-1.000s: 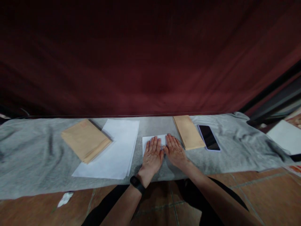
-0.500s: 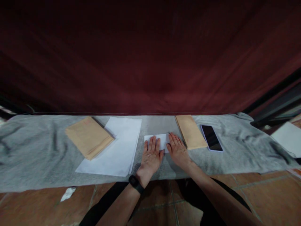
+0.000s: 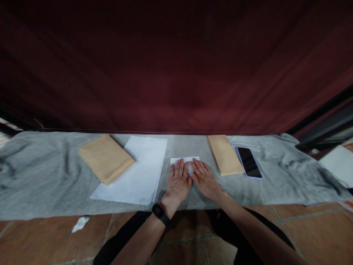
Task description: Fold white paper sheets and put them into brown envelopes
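A small white piece of paper, apparently folded (image 3: 190,159), lies on the grey cloth in front of me. My left hand (image 3: 178,184) rests flat on its left part, fingers stretched out. Over its right part lies my right hand (image 3: 204,179), also flat, with the thumbs of both hands close together. Most of the paper is hidden under the hands; its far edge and a bit between the fingers show. To the left are larger white sheets (image 3: 140,173), and right of my right hand is a narrow stack of brown envelopes (image 3: 225,154).
Another stack of brown envelopes (image 3: 106,158) overlaps the white sheets. A phone with a purple edge (image 3: 249,162) lies on the right. Grey cloth (image 3: 49,173) covers the bench, with a dark red curtain (image 3: 176,81) behind. A white scrap (image 3: 81,224) is on the tiled floor.
My right hand has slid left across the paper, closer to my left hand. The left hand stays almost in place.
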`<action>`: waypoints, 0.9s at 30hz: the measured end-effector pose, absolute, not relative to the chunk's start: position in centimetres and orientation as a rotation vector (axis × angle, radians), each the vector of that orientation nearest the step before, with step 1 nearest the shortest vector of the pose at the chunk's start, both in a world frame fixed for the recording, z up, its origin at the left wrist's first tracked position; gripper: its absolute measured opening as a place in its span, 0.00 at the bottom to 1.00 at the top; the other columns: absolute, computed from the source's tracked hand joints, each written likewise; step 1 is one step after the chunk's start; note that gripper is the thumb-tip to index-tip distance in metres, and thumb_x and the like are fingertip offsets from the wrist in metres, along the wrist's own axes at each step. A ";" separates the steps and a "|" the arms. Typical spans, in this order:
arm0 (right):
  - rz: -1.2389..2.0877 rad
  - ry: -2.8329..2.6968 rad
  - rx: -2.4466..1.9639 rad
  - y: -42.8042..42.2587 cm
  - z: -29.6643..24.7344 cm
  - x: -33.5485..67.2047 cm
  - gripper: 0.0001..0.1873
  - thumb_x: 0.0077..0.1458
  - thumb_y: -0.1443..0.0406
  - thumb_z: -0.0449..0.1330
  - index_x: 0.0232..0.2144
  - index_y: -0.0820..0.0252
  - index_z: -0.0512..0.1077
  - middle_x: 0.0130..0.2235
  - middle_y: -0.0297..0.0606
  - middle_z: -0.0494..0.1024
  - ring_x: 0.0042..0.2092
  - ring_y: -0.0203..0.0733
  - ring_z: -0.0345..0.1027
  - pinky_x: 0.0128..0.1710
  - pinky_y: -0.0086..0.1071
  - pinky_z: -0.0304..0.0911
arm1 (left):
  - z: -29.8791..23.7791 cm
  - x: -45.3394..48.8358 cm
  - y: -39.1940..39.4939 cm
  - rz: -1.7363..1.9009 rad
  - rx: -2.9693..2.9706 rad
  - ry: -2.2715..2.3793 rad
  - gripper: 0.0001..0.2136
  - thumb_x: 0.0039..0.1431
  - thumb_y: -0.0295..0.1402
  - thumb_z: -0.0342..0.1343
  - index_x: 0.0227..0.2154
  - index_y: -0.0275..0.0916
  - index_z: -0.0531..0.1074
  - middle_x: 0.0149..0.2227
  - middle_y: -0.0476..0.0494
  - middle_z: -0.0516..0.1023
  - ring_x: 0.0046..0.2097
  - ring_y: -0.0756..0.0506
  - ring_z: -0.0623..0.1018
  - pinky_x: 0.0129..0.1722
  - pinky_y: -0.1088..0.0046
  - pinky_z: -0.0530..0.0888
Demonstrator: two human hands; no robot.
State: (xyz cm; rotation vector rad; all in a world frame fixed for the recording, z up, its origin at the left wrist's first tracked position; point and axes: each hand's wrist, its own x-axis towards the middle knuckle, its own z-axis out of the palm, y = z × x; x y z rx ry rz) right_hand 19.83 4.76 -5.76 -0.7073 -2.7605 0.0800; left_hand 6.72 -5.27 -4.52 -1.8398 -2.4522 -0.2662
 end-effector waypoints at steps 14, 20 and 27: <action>-0.032 -2.697 -0.704 5.5 -6.3 21.0 0.30 0.72 0.60 0.44 0.71 0.65 0.48 0.70 0.47 0.57 0.69 0.47 0.52 0.68 0.46 0.49 | -4.4 6.0 -6.3 -0.292 -1.815 -2.431 0.26 0.69 0.41 0.44 0.68 0.41 0.56 0.71 0.36 0.55 0.71 0.37 0.56 0.68 0.48 0.56; -0.074 -2.668 -0.689 5.6 -6.5 21.3 0.30 0.72 0.60 0.44 0.71 0.67 0.49 0.69 0.49 0.59 0.69 0.48 0.53 0.67 0.46 0.50 | -4.3 5.4 -7.1 -0.241 -1.794 -2.436 0.26 0.69 0.39 0.43 0.68 0.39 0.55 0.71 0.37 0.55 0.71 0.39 0.56 0.69 0.50 0.56; -0.062 -2.679 -0.716 5.8 -6.8 21.7 0.33 0.72 0.58 0.44 0.72 0.66 0.45 0.69 0.49 0.58 0.69 0.48 0.53 0.67 0.46 0.51 | -4.5 4.9 -8.0 -0.222 -1.730 -2.442 0.28 0.70 0.39 0.42 0.68 0.30 0.54 0.71 0.31 0.54 0.72 0.38 0.55 0.69 0.54 0.57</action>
